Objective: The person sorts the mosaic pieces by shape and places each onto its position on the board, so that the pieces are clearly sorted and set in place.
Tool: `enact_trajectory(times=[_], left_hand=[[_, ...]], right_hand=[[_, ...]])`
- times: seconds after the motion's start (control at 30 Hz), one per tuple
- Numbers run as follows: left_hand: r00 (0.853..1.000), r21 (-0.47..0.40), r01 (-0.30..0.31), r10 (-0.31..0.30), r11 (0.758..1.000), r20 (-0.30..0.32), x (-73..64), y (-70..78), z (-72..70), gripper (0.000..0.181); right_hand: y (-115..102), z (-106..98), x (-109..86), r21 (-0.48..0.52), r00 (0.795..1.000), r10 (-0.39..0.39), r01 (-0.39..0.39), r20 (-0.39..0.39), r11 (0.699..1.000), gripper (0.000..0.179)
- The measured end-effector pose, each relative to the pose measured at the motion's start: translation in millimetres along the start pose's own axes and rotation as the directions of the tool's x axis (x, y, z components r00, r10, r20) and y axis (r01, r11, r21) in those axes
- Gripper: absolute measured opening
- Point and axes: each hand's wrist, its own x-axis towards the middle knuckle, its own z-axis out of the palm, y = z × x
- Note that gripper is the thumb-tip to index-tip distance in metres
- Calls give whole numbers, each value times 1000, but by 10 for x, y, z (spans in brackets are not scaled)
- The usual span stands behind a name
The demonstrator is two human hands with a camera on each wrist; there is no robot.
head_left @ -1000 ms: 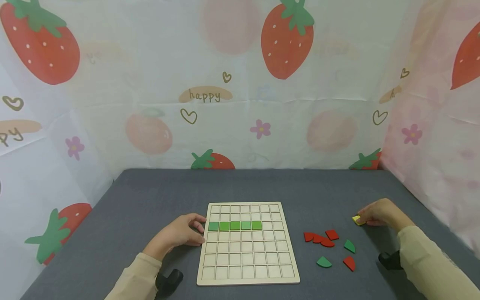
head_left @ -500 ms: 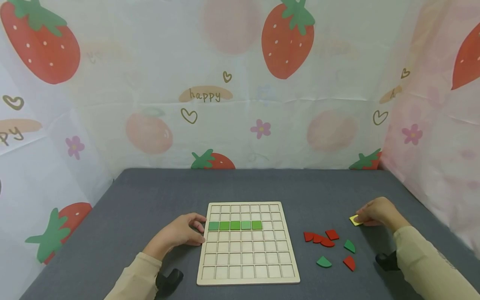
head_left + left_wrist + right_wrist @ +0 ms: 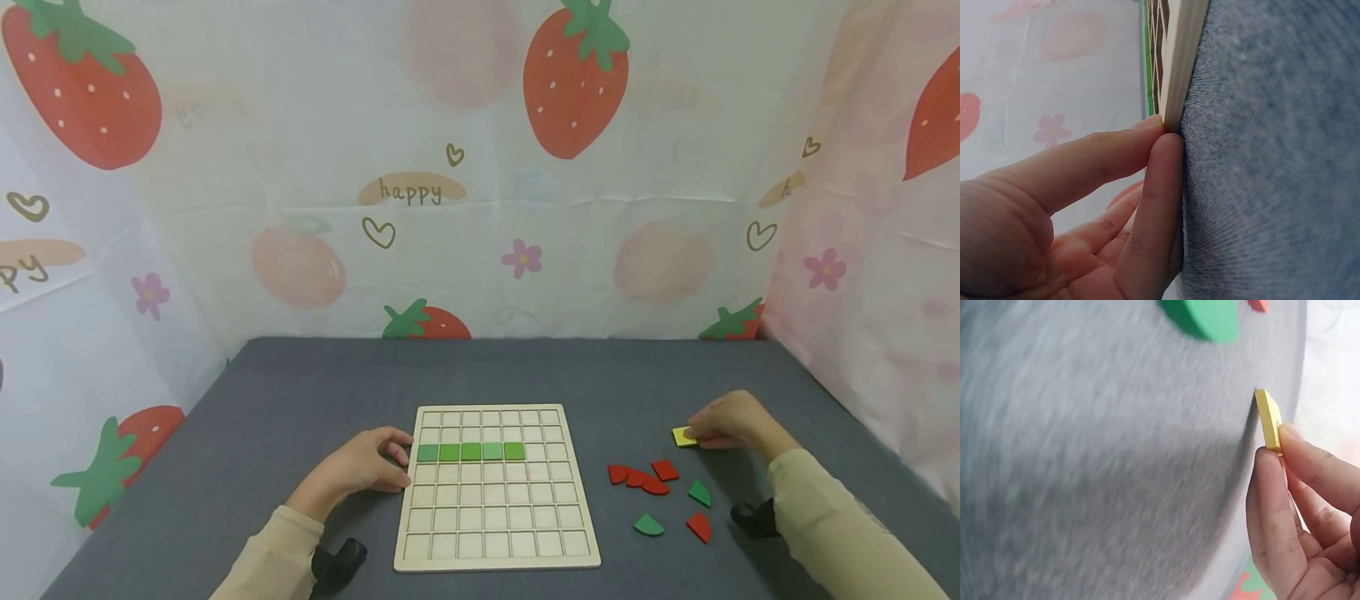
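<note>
A pale wooden grid board [image 3: 495,496] lies flat on the table, with a row of green square tiles [image 3: 471,451] across its third row. My left hand [image 3: 367,462] is at the board's left edge; in the left wrist view, thumb and fingertip hold the board's rim [image 3: 1182,69]. To the right of the board, my right hand [image 3: 735,423] pinches a yellow square tile [image 3: 683,437] between thumb and fingers. The right wrist view shows this yellow tile [image 3: 1268,419] tilted, close to the tabletop; whether it touches cannot be told.
Between board and right hand lie several red pieces [image 3: 636,478], a red square [image 3: 665,471] among them. Two green quarter-round pieces [image 3: 648,525] and a separate red one [image 3: 699,527] are nearer the front. A strawberry-print curtain [image 3: 480,250] encloses the grey table [image 3: 337,383].
My right hand has slid the yellow tile leftward, nearer the board. My left hand and the board keep their places.
</note>
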Motion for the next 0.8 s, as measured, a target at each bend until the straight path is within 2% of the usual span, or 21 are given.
enact_trajectory(times=[0.13, 0.23, 0.4, 0.8], left_hand=[[1000, 5, 3, -3, 1000, -7, -13, 13, 3, 61], [1000, 7, 8, -8, 1000, -15, -23, 18, 5, 61], [1000, -4, 17, -17, 1000, -19, -19, 5, 3, 60], [1000, 3, -4, 4, 1000, -2, -12, 12, 7, 61]], right_hand=[[-80, 109, -9, -28, 1000, -23, 22, -21, 999, 32], [-155, 199, -6, -33, 999, -26, 25, -27, 999, 29], [-280, 343, -9, -27, 998, -64, 64, 0, 998, 27], [-493, 707, -51, -35, 986, -160, 162, 54, 986, 20]])
